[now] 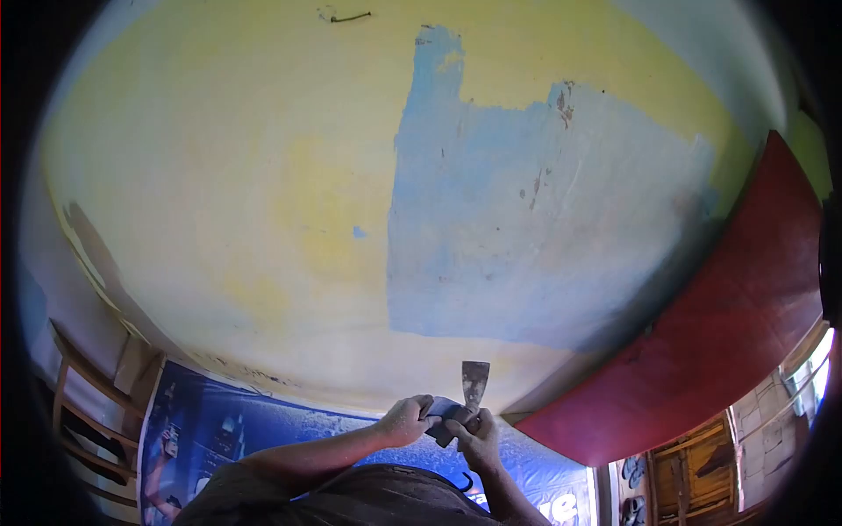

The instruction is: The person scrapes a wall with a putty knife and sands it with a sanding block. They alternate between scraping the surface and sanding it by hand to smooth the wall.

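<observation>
In front of my body both hands are close together, low against the wall. My right hand [478, 440] is closed around a putty knife [475, 382], its blade pointing up with pale residue on it. The fingers of my left hand [405, 423] pinch a bent dark grey sheet that looks like sandpaper [445, 408]. My right fingers also touch this sheet beside the knife. The handle of the knife is hidden. Facing me is a wall [219, 193] with worn yellow paint and a large scraped pale-blue patch [491, 219].
A dusty blue printed banner [289, 430] covers the floor along the wall. At right leans a large red panel [693, 342]. A wooden rack [96, 421] stands at left. Footwear [632, 472] lies at lower right. A metal hook [351, 17] juts from the wall above.
</observation>
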The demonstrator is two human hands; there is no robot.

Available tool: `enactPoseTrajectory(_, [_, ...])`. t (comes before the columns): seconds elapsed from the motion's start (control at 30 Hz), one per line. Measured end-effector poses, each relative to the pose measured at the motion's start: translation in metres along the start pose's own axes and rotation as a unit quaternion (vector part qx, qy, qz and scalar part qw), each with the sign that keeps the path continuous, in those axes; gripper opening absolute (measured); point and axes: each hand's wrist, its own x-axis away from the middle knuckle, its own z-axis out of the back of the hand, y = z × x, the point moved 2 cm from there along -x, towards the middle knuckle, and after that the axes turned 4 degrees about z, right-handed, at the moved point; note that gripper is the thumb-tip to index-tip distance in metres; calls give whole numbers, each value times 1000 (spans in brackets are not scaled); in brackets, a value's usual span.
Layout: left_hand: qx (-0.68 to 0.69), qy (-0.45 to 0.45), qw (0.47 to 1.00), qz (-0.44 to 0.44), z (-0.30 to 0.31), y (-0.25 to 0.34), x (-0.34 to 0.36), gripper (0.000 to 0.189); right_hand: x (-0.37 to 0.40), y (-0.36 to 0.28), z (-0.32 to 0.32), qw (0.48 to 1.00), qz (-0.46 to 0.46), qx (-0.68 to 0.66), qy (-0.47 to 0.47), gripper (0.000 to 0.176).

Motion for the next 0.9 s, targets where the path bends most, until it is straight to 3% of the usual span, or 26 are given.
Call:
enactPoseTrajectory(0.1, [118, 41, 992, -36, -7, -13, -5, 26, -4, 14, 6, 999, -1, -29, -14, 40])
enactPoseTrajectory(0.23, [70, 125, 987, -74, -29, -54, -21, 21, -9, 18, -2, 997, 37, -62, -10, 44])
enactPoseTrajectory(0.3, [18, 135, 991, -2, -13, -18, -8, 22, -7, 3, -11, 996, 7, -79, -35, 47])
enactPoseTrajectory(0.37, [4, 144, 990, 7, -5, 0, 1, 25, -7, 7, -12, 995, 21, -77, -55, 49])
enactPoseTrajectory(0.43, [33, 110, 993, 7, 1, 0, 2, 31, -7, 8, -17, 990, 77, -95, -70, 55])
enactPoseTrajectory(0.53, [-1, -39, 999, 35, 21, 0, -5, 43, -2, 0, -15, 996, 23, -70, -55, 69])
enactPoseTrajectory(0.63, [2, -90, 996, 9, 31, 16, 1, 50, -2, -3, -17, 998, -5, 1, -57, 77])
enactPoseTrajectory(0.73, [120, -151, 981, -22, 17, -42, -11, 55, -1, -5, -34, 997, 22, -44, -65, 77])
enactPoseTrajectory(0.77, [233, -165, 957, -54, 18, -35, -6, 61, 1, -7, -43, 993, 57, -87, -58, 75])
enactPoseTrajectory(0.87, [344, -207, 915, -34, 37, -19, 5, 66, 6, -16, -56, 989, 68, -108, -68, 73])
enactPoseTrajectory(0.9, [340, -230, 911, 21, 44, -21, 5, 64, 9, -23, -62, 988, 65, -120, -73, 73])
